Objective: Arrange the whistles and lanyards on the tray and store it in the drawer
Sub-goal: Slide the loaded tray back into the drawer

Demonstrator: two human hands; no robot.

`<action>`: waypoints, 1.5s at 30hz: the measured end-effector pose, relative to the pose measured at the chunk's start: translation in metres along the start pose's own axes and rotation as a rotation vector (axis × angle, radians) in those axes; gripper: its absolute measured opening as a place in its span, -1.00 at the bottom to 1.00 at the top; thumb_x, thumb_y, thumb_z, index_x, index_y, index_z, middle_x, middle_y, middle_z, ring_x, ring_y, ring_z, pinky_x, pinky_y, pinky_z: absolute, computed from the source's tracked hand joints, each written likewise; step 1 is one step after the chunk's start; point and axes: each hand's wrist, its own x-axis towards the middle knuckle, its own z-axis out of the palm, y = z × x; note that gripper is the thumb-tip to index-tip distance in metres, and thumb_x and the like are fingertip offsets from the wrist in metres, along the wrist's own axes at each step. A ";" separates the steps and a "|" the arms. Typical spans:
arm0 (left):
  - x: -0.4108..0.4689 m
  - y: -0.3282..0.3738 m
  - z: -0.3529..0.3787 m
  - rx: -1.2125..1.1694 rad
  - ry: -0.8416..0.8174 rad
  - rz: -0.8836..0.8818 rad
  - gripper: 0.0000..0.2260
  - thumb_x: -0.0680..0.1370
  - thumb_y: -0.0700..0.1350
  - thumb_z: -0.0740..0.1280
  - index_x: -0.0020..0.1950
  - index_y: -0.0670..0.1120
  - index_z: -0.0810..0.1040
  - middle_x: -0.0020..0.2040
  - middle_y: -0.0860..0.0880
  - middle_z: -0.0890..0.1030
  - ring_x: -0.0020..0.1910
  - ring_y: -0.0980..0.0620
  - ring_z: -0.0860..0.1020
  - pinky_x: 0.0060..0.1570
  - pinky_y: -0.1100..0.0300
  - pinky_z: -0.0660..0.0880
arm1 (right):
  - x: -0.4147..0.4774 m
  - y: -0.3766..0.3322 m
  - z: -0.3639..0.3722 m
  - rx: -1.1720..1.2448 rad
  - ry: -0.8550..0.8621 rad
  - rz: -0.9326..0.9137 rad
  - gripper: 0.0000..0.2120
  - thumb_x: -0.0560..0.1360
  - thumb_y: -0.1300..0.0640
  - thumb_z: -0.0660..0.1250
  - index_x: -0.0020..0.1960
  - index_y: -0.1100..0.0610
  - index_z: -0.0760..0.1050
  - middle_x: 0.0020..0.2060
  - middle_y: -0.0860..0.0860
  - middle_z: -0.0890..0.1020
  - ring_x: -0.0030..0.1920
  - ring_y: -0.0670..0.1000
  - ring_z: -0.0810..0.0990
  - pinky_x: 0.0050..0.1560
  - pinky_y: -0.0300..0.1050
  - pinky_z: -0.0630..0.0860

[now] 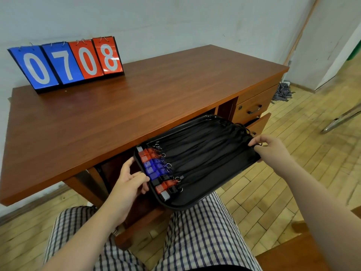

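Observation:
A black tray (218, 178) hangs in the air below the desk's front edge, over my lap. Several whistles (156, 169), red, blue, black and grey, lie in a row along its left end. Their black lanyards (203, 145) stretch across the tray to the right. My left hand (127, 182) grips the tray's left rim, thumb on top beside the whistles. My right hand (271, 147) grips the right rim and pinches the lanyard ends there. A drawer (257, 122) at the desk's right side stands partly open.
A wooden desk (109, 114) carries a flip scoreboard (66, 63) reading 0708 at its back left. A shut drawer with a dark handle (254, 109) sits above the open one. A mop head (283, 92) lies on the parquet floor; a metal chair leg (341, 118) is at right.

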 end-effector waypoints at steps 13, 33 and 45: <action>0.008 -0.005 -0.003 0.098 0.024 -0.080 -0.28 0.57 -0.22 0.31 0.58 0.20 0.02 -0.30 -0.10 0.55 -0.31 0.01 0.50 -0.04 0.10 0.42 | 0.015 0.003 0.016 0.006 -0.019 0.037 -0.79 0.56 0.33 0.20 -0.07 0.11 0.57 0.14 0.04 0.50 -0.10 0.10 0.55 -0.35 -0.24 0.43; 0.032 0.016 -0.047 0.056 0.125 -0.256 -0.27 0.57 -0.28 0.29 0.61 0.07 -0.02 -0.40 -0.13 0.53 -0.40 -0.03 0.47 -0.11 0.04 0.55 | 0.054 -0.019 0.070 -0.185 -0.142 -0.155 -0.77 0.55 0.25 0.24 -0.14 -0.02 0.56 -0.28 -0.13 0.44 -0.48 0.00 0.40 -0.46 -0.14 0.35; 0.039 0.018 -0.055 0.067 0.143 -0.338 -0.30 0.60 -0.29 0.24 0.62 -0.01 -0.05 -0.32 -0.19 0.56 -0.41 -0.05 0.46 -0.12 0.01 0.62 | 0.056 -0.021 0.108 -0.231 -0.007 -0.177 -0.73 0.51 0.28 0.19 -0.14 -0.04 0.54 0.13 -0.06 0.46 -0.34 0.11 0.55 -0.39 -0.08 0.44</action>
